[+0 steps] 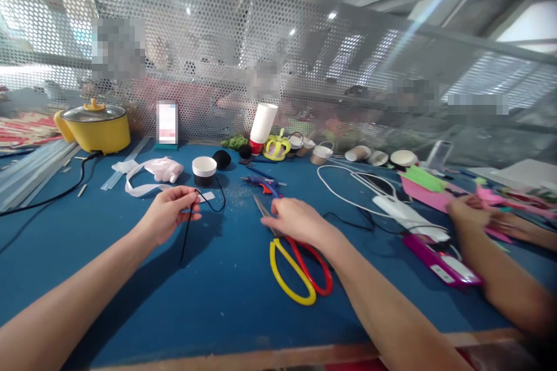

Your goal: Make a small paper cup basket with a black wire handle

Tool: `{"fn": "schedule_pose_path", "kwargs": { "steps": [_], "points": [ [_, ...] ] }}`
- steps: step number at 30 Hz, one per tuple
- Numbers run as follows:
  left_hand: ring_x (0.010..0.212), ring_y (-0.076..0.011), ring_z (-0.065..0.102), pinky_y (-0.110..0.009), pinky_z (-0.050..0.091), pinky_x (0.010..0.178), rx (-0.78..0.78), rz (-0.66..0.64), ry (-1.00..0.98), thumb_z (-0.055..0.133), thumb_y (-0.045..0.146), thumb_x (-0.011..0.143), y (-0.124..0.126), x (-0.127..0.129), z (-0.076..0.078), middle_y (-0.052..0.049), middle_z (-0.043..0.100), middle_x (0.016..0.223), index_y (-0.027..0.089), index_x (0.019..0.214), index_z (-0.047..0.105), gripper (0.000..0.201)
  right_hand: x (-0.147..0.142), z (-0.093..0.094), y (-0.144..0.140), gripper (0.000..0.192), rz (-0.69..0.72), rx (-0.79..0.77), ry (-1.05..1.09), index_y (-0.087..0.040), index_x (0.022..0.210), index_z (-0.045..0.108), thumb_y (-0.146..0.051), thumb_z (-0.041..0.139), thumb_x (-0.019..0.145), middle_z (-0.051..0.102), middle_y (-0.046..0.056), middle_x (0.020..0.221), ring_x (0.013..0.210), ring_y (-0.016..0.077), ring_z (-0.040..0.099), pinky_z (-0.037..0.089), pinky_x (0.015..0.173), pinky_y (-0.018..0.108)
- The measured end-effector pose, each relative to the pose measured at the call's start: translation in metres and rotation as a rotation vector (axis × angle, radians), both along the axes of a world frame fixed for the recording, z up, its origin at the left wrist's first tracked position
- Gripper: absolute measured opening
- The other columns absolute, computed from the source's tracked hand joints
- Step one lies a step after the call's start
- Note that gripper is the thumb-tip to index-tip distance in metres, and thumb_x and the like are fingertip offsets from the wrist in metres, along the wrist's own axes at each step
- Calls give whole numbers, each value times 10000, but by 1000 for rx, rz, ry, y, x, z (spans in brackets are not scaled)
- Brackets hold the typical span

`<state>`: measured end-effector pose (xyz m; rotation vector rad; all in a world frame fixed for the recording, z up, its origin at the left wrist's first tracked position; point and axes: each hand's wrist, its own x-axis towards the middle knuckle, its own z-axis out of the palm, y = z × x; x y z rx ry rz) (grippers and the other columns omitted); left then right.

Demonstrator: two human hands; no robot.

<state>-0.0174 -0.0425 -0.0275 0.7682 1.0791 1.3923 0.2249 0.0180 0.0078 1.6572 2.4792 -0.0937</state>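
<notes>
Two hands: both at work on the blue table (130, 278).
Left fingers: left hand (167, 211) pinches a black cord (188, 232), which trails down from the fingertips and loops just beyond them.
Right fingers: right hand (296, 219) lies loosely curled over the scissors (300, 269), not gripping; yellow and red handles point back toward the wrist.
Beyond: glue gun (265, 186) just past the right fingertips.
Advice: I'd keep the cord taut.
Co-worker: another person's hand (467, 211), well right.
</notes>
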Motion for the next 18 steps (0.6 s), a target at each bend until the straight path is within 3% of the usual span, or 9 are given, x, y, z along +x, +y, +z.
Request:
{"fn": "schedule_pose_path", "kwargs": {
  "steps": [2,6,13,18],
  "points": [
    [543,-86,542,-228,503,516,11,-6,-6,676,202,631,1,0,0,-24,579,660,101,721,582,165,6,-2,-24,271,31,-42,-96,-136,882,588,-369,530,756,618,119,881,813,256,602,385,625,285],
    [545,-87,543,-232,493,526,53,-3,-7,682,228,624,0,3,2,-18,581,659,108,727,582,187,20,-15,-49,359,-57,-66,-100,-121,1112,512,-241,486,775,556,156,1002,828,259,607,401,651,302],
    [516,-78,527,-216,430,514,111,69,95,669,253,613,-6,11,11,6,572,609,125,703,575,181,24,-33,-45,547,-244,-25,101,-86,1224,453,-162,521,687,557,175,1026,911,267,578,413,745,315],
    [499,-90,493,-228,410,501,182,119,329,612,240,646,-5,11,15,16,542,547,142,696,571,117,30,-39,-36,533,-287,-36,357,-72,1185,494,-183,516,664,611,128,939,781,193,607,444,677,263]
  ]
}}
